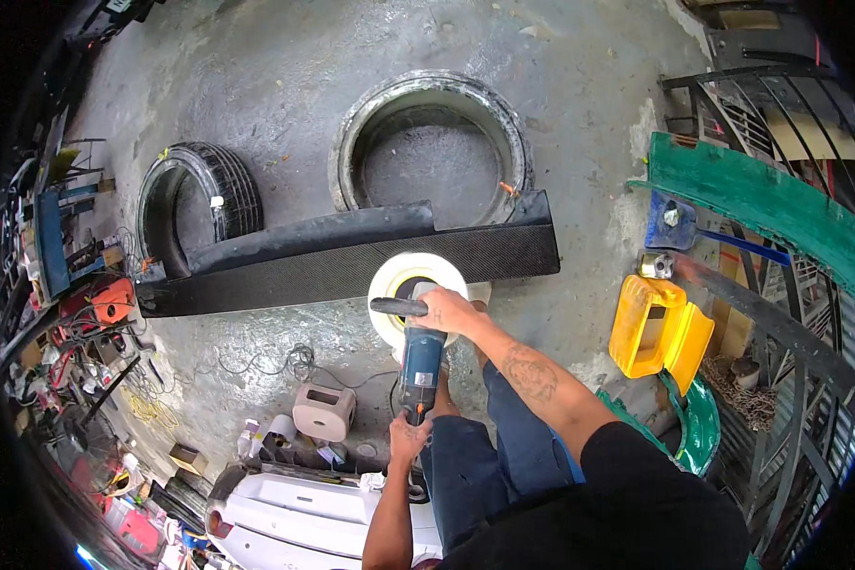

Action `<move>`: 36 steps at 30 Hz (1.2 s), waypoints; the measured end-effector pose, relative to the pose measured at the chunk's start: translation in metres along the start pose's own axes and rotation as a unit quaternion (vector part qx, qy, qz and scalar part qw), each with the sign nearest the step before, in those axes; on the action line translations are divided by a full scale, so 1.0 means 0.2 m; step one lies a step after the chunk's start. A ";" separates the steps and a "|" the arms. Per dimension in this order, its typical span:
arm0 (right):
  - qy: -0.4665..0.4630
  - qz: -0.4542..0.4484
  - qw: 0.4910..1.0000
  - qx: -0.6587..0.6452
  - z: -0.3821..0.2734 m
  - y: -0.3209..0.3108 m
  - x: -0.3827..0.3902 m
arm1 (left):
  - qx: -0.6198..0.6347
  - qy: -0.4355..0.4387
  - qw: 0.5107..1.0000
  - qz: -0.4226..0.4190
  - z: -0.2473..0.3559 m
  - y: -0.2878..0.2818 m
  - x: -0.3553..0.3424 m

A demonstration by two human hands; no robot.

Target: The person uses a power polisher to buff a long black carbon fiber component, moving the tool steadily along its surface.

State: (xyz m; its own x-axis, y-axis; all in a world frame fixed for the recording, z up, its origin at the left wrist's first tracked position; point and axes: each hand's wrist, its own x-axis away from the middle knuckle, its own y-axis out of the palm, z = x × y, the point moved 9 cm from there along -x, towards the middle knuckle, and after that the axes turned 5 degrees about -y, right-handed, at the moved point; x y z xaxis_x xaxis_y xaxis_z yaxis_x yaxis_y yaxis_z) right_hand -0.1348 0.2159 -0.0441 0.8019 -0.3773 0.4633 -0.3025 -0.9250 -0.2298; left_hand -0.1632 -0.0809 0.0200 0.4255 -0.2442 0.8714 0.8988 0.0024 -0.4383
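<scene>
Both of my hands hold a blue and black polisher that carries a round whitish pad. At its rear end, my left hand is closed around the handle. My right hand grips the front, over the tool's head beside its dark side handle. The pad overlaps the near edge of a long black panel with a carbon weave; whether it presses on the surface I cannot tell. That panel rests across two tyres, one lying flat and one on the left.
A beige stool stands near a power cord on the floor. A white bumper lies close on my left. To the right are a yellow plastic container, a blue shovel, green panels and metal racks. Cluttered tools fill the left side.
</scene>
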 end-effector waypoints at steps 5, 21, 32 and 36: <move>0.015 0.004 0.999 0.035 0.17 -0.03 -0.07 | -0.001 0.052 0.998 -0.020 0.06 0.13 -0.14; 0.080 0.147 0.985 -0.041 0.57 -0.67 0.37 | 0.022 0.038 0.985 -0.168 0.45 0.57 -0.20; 0.028 0.117 0.983 -0.137 0.21 -0.16 -0.16 | 0.047 -0.040 0.995 -0.082 0.19 0.01 -0.21; 0.034 0.128 0.984 -0.118 0.24 -0.17 -0.13 | 0.089 -0.076 0.988 -0.100 0.19 0.03 -0.19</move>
State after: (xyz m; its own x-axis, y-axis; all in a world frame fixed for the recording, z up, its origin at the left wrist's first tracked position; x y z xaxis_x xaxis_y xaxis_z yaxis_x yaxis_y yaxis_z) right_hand -0.1201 0.2590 -0.0891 0.6494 -0.5942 0.4746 -0.6084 -0.7804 -0.1446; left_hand -0.1698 -0.0340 -0.0069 0.2359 -0.1083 0.9657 0.9650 0.1433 -0.2196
